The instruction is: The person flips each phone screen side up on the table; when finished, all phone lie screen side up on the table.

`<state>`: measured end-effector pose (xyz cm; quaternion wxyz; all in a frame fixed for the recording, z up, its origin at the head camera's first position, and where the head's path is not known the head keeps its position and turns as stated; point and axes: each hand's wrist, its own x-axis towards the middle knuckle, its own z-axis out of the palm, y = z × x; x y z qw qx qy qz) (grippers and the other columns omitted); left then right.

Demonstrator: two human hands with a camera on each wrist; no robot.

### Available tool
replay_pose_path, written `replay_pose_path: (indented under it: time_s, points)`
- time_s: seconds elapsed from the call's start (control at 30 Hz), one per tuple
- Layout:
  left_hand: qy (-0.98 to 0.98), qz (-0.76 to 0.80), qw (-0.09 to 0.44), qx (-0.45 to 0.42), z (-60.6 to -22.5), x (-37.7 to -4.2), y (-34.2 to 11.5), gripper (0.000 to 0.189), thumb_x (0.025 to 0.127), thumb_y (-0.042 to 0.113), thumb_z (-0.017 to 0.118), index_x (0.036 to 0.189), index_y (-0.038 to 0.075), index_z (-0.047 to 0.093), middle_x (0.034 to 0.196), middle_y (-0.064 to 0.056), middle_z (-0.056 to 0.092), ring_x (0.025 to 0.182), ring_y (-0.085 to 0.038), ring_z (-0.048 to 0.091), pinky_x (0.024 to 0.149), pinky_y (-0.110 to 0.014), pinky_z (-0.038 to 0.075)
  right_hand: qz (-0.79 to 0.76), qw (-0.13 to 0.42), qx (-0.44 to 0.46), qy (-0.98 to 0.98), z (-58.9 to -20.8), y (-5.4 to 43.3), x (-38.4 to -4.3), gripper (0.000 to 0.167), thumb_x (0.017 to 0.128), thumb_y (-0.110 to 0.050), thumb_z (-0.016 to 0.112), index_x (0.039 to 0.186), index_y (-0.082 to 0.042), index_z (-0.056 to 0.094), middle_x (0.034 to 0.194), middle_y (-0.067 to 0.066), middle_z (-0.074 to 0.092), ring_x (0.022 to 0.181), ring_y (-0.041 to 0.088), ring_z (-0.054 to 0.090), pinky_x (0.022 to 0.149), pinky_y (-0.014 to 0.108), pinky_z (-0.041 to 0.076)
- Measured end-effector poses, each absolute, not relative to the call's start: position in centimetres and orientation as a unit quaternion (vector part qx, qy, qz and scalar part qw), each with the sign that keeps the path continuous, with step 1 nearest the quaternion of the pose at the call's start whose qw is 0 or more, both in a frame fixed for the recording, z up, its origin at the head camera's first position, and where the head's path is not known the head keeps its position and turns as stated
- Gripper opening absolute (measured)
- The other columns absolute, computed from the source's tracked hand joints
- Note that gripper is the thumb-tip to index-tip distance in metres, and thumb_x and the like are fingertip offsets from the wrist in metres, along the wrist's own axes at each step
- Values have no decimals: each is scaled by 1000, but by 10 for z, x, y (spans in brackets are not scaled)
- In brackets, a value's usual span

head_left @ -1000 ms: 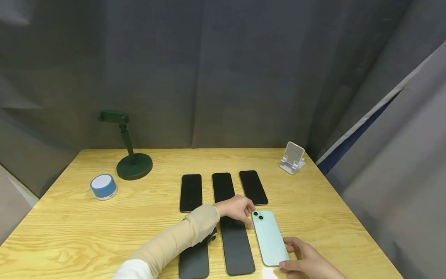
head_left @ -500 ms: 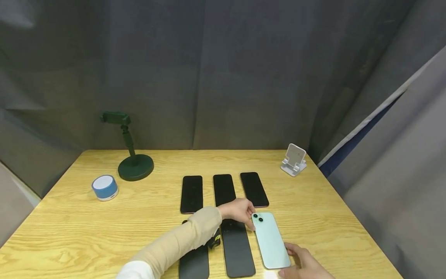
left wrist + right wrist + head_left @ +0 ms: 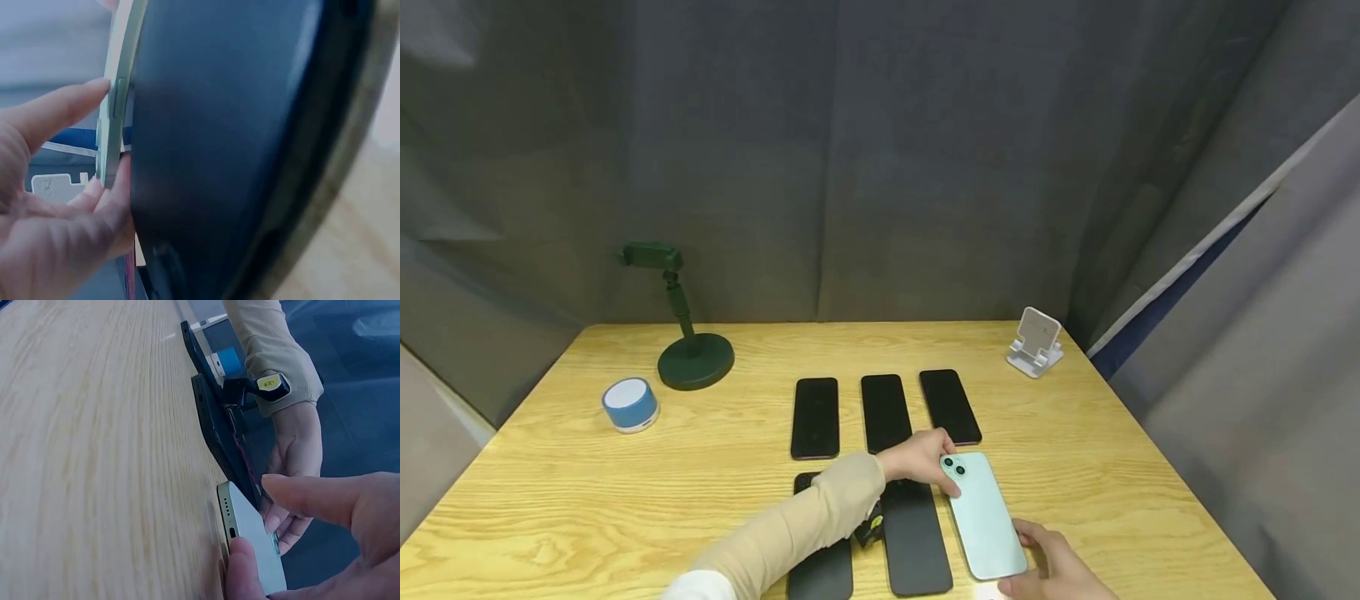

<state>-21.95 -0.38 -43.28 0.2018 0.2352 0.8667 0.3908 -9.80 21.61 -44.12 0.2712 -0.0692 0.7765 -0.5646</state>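
Note:
A mint-green phone (image 3: 987, 517) lies back-up at the front right of the wooden table, its two camera lenses at the far left corner. My left hand (image 3: 919, 461) reaches across and pinches that far end; the left wrist view shows thumb and fingertips on the phone's edges. My right hand (image 3: 1051, 564) is at its near right corner. In the right wrist view one fingertip touches the edge beside the charging port, while the thumb (image 3: 312, 497) stands apart above the phone. A dark grey phone (image 3: 917, 542) lies beside it, partly under my left forearm.
Another dark phone (image 3: 823, 571) lies front left, partly covered by the sleeve. Behind are three black-screened phones, one of them (image 3: 950, 406) nearest the left fingers. Farther off stand a green phone stand (image 3: 695, 360), a blue round speaker (image 3: 631, 406) and a white folding stand (image 3: 1035, 342).
My left hand has moved slightly right, onto the far corner of the green phone. My right thumb has come away from the phone's near edge. The phone has barely moved.

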Motion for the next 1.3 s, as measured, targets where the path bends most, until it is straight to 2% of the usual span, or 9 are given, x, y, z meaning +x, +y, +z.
replay_pose_path:
  time_s: [0.07, 0.17, 0.3, 0.37, 0.47, 0.7, 0.87, 1.13, 1.3]
  points:
    - [868, 389, 201, 236, -434, -219, -3, 43, 72, 9, 84, 105, 5, 56, 95, -5, 62, 77, -10, 55, 66, -19, 46, -568, 269, -60, 776, -442, 216, -97, 84, 82, -3, 70, 134, 30, 13, 124, 41, 34, 93, 26, 63, 77, 37, 58]
    - [861, 402, 203, 236, -434, -219, -2, 43, 73, 7, 83, 107, 4, 57, 98, -8, 66, 80, -12, 59, 67, -19, 48, -558, 255, -63, 787, -442, 214, -98, 83, 82, -6, 72, 133, 30, 17, 121, 37, 40, 91, 23, 62, 74, 33, 58]
    - [859, 409, 198, 237, -434, -218, 0, 45, 73, 7, 83, 109, 4, 57, 101, -9, 67, 83, -12, 61, 70, -18, 48, -496, 196, -75, 843, -444, 209, -99, 74, 83, -12, 74, 127, 30, 31, 112, 28, 53, 91, 22, 57, 70, 26, 56]
    - [857, 415, 197, 233, -433, -218, 0, 46, 73, 7, 83, 111, 4, 58, 100, -7, 67, 82, -11, 60, 71, -18, 48, -447, 165, -43, 878, -444, 204, -99, 74, 81, -18, 76, 126, 26, 38, 109, 23, 54, 89, 20, 53, 69, 24, 52]
    - [846, 438, 205, 225, -432, -217, -1, 49, 73, 4, 83, 115, 3, 59, 99, -6, 66, 80, -9, 58, 71, -18, 48, -387, 143, 5, 911, -445, 197, -98, 79, 79, -30, 79, 127, 20, 43, 110, 22, 52, 91, 22, 49, 74, 27, 48]
    - [791, 517, 251, 212, -430, -213, -3, 60, 76, -4, 77, 131, -1, 54, 105, -9, 65, 83, -11, 60, 71, -22, 53, -413, 159, 23, 896, -445, 194, -94, 87, 77, -33, 79, 133, 19, 38, 119, 29, 40, 92, 24, 49, 68, 27, 50]
    - [741, 577, 278, 200, -430, -210, 0, 62, 79, -10, 70, 137, -3, 48, 91, -10, 67, 73, -16, 64, 69, -33, 59, -367, 160, 22, 916, -444, 191, -96, 98, 68, -39, 85, 134, 16, 38, 112, 24, 43, 92, 25, 53, 75, 37, 53]
    - [734, 594, 264, 195, -429, -205, 3, 62, 79, -9, 70, 137, -2, 48, 94, -10, 67, 77, -17, 67, 69, -35, 60, -310, 169, 48, 934, -441, 184, -98, 104, 69, -53, 81, 134, 15, 38, 111, 25, 45, 91, 23, 56, 81, 44, 53]
    - [727, 613, 252, 180, -431, -204, 2, 56, 77, -10, 71, 130, -3, 56, 87, -11, 68, 68, -14, 65, 65, -33, 59, -293, 163, 46, 941, -440, 182, -99, 102, 66, -51, 83, 133, 13, 41, 109, 22, 48, 89, 23, 56, 80, 44, 53]
